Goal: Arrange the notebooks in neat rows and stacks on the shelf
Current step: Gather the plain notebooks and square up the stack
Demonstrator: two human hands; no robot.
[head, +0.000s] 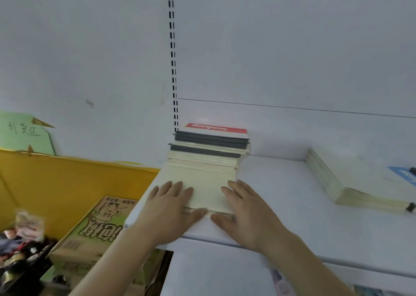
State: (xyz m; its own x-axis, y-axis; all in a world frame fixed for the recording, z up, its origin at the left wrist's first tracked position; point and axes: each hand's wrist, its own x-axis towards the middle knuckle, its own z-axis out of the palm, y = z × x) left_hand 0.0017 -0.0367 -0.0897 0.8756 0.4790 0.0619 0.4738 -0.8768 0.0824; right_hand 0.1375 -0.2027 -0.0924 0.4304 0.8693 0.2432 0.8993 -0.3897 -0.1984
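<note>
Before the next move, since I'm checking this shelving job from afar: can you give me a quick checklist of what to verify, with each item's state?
1. Left hand flat on the front cream stack: ok.
2. Right hand flat on the same stack: ok.
3. Front stack fully on the shelf, not overhanging: ok.
4. Back stack edges aligned: not ok, layers sit offset.
5. Front stack squared against back stack: cannot tell.
6. Right-hand stack neat: not ok, its lower notebooks fan out.
</note>
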